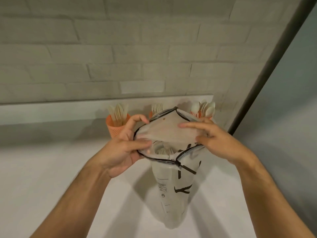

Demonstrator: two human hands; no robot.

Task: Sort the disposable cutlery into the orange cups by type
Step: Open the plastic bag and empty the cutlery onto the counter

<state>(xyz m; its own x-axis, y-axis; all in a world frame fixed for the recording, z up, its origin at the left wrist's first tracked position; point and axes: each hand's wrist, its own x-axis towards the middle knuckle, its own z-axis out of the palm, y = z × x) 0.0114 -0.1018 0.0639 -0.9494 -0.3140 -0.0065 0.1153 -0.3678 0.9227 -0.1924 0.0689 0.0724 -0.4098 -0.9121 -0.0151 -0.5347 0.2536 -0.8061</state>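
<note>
Hands [123, 148] [214, 140] gripping pouch [171, 186] mouth, cups [116, 126] behind

Bag up front, cups in a row behind

Bag [173, 182] stands on tabletop [51, 177] w/ cutlery inside; left hand [123, 148] on its left rim, right hand [214, 140] on right. Behind, by wall [120, 48]: knife cup [116, 125] left, fork cup [151, 114] mid, spoon cup [199, 115] right.
</note>
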